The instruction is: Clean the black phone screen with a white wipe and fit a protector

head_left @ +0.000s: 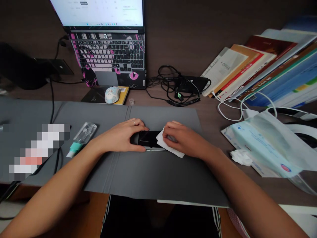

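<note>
Two forearms (61, 178) over the mat's (148, 175) front edge.
The phone (148, 136) lies midway between the mat's front and back edges, left hand (121, 135) gripping its left end, right hand (185, 138) pinching a tissue (173, 151) on it. A hard push with a slack left grip could skid it. Counted: one phone, one tissue, one bottle (85, 132), one mouse (112, 95).

desk (215, 125): brown wood grain | wall panel (173, 29): dark brown | floor (95, 211): orange-brown

The phone-like slab (148, 137) looks glossy black, the desk mat (148, 175) matt grey and smooth.
</note>
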Available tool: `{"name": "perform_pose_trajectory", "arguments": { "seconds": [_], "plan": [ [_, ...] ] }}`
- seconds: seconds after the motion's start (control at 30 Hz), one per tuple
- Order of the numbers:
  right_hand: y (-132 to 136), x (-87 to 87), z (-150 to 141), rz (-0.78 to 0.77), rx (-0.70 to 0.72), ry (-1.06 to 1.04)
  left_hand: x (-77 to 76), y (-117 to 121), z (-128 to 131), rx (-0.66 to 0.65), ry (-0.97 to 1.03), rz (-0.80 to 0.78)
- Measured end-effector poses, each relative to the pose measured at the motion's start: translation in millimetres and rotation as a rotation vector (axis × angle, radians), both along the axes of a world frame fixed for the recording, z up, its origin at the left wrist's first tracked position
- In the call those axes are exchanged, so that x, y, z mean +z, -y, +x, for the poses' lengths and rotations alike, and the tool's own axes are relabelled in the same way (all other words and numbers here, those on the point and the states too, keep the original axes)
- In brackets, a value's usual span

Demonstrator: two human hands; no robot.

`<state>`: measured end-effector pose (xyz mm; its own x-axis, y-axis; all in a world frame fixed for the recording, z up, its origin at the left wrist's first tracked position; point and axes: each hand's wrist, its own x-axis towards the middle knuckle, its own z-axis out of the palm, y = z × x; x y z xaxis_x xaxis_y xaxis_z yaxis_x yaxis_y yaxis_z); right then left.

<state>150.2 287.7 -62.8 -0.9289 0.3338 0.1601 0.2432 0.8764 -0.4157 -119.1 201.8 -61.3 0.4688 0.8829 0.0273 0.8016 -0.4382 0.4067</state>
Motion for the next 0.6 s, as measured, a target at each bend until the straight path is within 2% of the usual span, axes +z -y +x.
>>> {"name": "perform_pose_trajectory", "arguments": {
  "seconds": [0.13,0.3,0.47,0.6],
  "plan": [
    [-0.1,1.4,0.8,-0.035,0.036,0.032,-0.6,0.0,0.1,-0.01,0.002,0.002],
    [-4.2,3.5,3.1,-0.057,-0.016,-0.006,-0.7,0.2,0.0,-0.002,0.021,0.014],
    [-6.5,9.7,5.4,-0.125,0.056,0.073,-0.5,-0.1,-0.2,-0.009,0.014,0.0],
    [-8.0,8.4,5.9,-0.124,-0.002,0.027,0.6,0.3,1.0,-0.001,0.004,-0.003]
  ]
}}
